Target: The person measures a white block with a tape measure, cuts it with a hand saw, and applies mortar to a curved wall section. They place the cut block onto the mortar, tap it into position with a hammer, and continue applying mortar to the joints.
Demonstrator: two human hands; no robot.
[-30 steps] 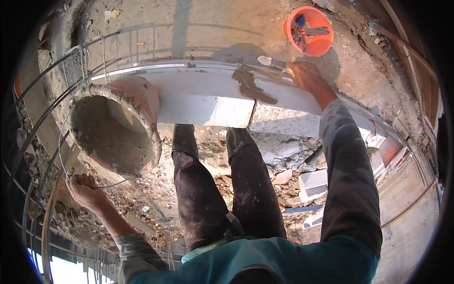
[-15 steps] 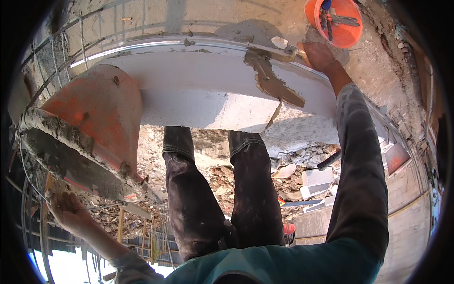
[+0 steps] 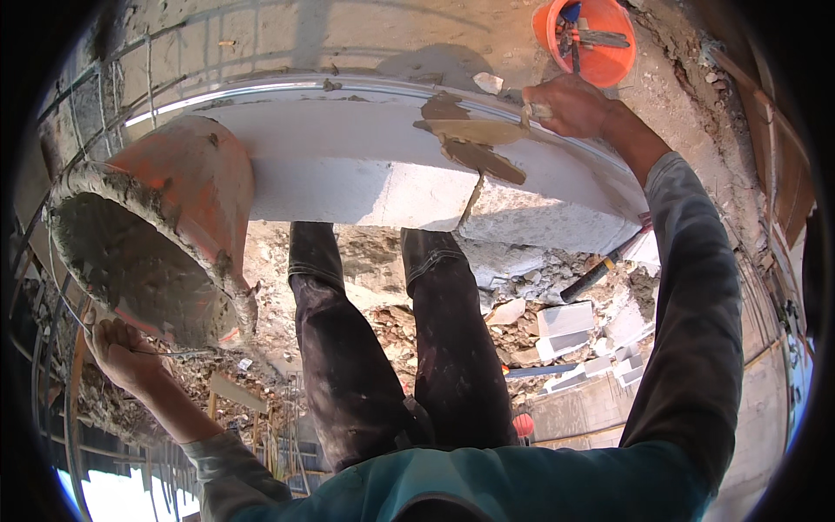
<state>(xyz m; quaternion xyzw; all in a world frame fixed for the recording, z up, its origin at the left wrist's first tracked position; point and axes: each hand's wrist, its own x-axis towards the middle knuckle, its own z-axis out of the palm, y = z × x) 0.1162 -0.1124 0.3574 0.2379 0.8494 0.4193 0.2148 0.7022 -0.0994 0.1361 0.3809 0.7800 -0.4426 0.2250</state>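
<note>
A mortar-crusted orange bucket (image 3: 187, 165) tilts at the left on the wall of pale blocks (image 3: 348, 187), its mouth facing me. Wet grey mortar (image 3: 143, 270) lines its inside. Below the mouth, my left hand (image 3: 126, 355) has its fingers curled around the bucket's thin wire handle (image 3: 165, 352). My right hand (image 3: 576, 106) is closed on the handle of a trowel (image 3: 478, 130) at the far edge of the wall. The trowel's mortar-coated blade lies over the block top, beside a patch of spread mortar (image 3: 487, 163). A joint runs between two blocks just below this patch.
Beyond the wall stands an orange bucket of tools (image 3: 613, 56), with a white stone chip (image 3: 488, 83) nearby. Rebar (image 3: 109, 104) rises at the left. Rubble (image 3: 513, 287), loose block pieces (image 3: 565, 326) and a black-handled tool (image 3: 587, 280) lie below the wall, around my legs.
The tilted bucket has turned, showing more of its inside. My left hand's fingers have curled in on the wire handle. My right hand has drawn the trowel slightly left across the mortar.
</note>
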